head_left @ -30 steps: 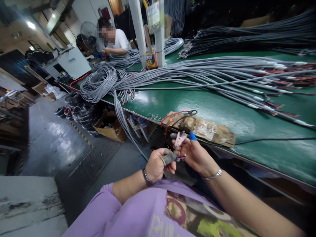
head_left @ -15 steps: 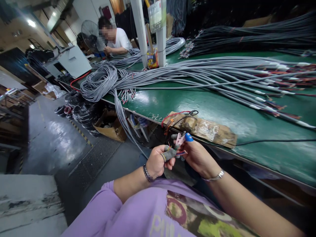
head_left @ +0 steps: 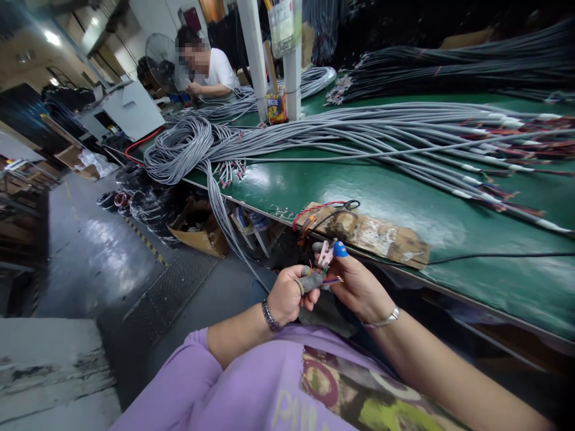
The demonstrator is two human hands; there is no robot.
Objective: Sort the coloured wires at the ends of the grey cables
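My left hand (head_left: 290, 293) is closed, with grey finger covers on, around the end of a grey cable. Thin coloured wires (head_left: 331, 280) fan out past its fingertips. My right hand (head_left: 357, 287), its thumb in a blue cover, pinches a small pink clip (head_left: 325, 256) right beside those wires. Whether the clip's jaws bite on a wire is too small to tell. Both hands are close together in front of the bench edge, and some right fingers are hidden behind the left ones.
On the green bench (head_left: 278, 179) lie a worn wooden block (head_left: 381, 236) with red and black leads, and long grey cables (head_left: 359, 129) with stripped ends. A cable coil (head_left: 179, 149) hangs partly over the edge. Beyond the white post (head_left: 294, 78), a co-worker (head_left: 215, 72) sits.
My right hand has shifted slightly left toward my left hand, and the pink clip has moved a little with it. My left hand stays almost in place, still closed on the cable.
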